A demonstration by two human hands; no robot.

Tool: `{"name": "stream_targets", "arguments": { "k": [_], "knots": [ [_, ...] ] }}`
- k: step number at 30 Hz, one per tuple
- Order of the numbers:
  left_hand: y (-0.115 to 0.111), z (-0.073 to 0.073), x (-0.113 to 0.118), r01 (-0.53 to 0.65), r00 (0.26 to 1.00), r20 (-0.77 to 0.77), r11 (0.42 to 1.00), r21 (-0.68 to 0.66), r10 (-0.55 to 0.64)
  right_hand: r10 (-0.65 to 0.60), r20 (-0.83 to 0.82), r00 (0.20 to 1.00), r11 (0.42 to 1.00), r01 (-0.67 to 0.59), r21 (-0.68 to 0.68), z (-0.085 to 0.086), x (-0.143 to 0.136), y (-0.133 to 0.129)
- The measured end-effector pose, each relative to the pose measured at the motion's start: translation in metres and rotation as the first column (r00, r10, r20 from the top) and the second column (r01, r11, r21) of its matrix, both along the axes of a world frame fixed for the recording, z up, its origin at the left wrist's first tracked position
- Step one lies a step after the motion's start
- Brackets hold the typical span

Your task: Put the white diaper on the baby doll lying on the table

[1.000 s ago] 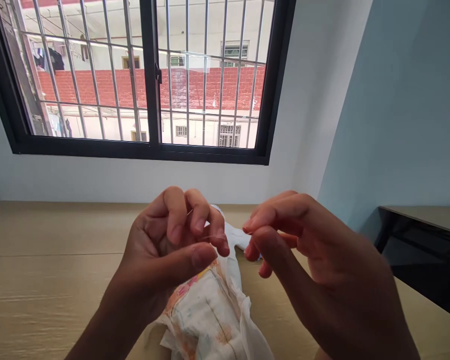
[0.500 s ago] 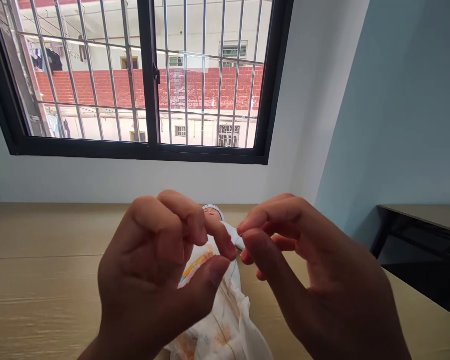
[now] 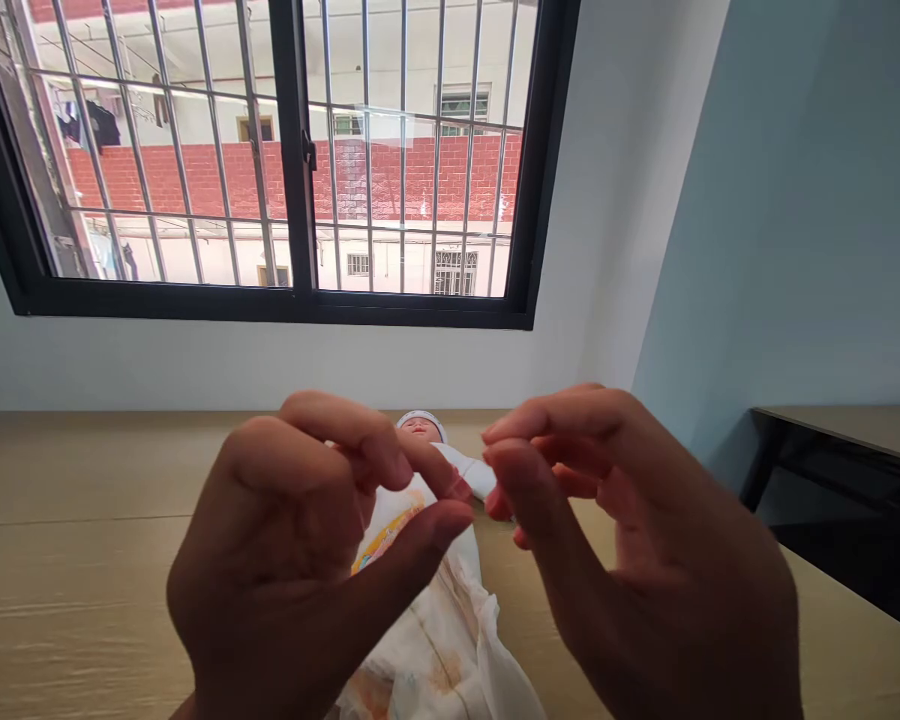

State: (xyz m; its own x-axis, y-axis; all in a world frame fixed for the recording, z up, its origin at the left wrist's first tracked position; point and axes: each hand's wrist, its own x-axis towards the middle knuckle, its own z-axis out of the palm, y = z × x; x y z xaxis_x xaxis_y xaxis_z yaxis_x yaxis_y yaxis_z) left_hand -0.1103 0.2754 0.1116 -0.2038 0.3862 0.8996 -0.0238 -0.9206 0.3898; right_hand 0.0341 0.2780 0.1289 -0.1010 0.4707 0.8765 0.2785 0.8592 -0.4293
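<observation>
A baby doll (image 3: 450, 625) lies on its back on the wooden table, its capped head toward the window. Its white outfit has a yellow print on the chest and orange-brown patches lower down. In front of it, raised toward the camera, my left hand (image 3: 292, 540) has its thumb and finger brought together in a pinch. Facing it on the right, my right hand (image 3: 637, 540) pinches thumb against forefinger in the same way. A small gap separates the fingertips of the two hands. Anything between them is too small to make out. Both hands cover part of the doll.
The light wooden table (image 3: 82, 590) reaches back to the wall. Above it is a black-framed window (image 3: 420, 312) with metal bars outside. A second, dark-legged table (image 3: 832, 425) stands at the right by the blue wall (image 3: 817, 230).
My left hand has shifted a little to the left, and its thumb and finger have come closer together. My right hand stays pinched, nearly in place. The doll lies as before.
</observation>
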Motion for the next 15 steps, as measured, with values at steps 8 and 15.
{"name": "stream_targets", "arguments": {
  "k": [8, 15],
  "knots": [
    [-0.002, -0.001, -0.004, -0.113, 0.993, 0.028, 0.993, -0.025, 0.113, 0.185, -0.143, 0.972, 0.964, -0.208, -0.167, 0.002, 0.011, 0.005],
    [-0.003, 0.001, -0.004, -0.034, 0.996, 0.083, 0.995, -0.093, 0.041, 0.647, -0.37, 0.666, 0.637, -0.74, -0.217, 0.004, 0.012, 0.011]
  ]
}}
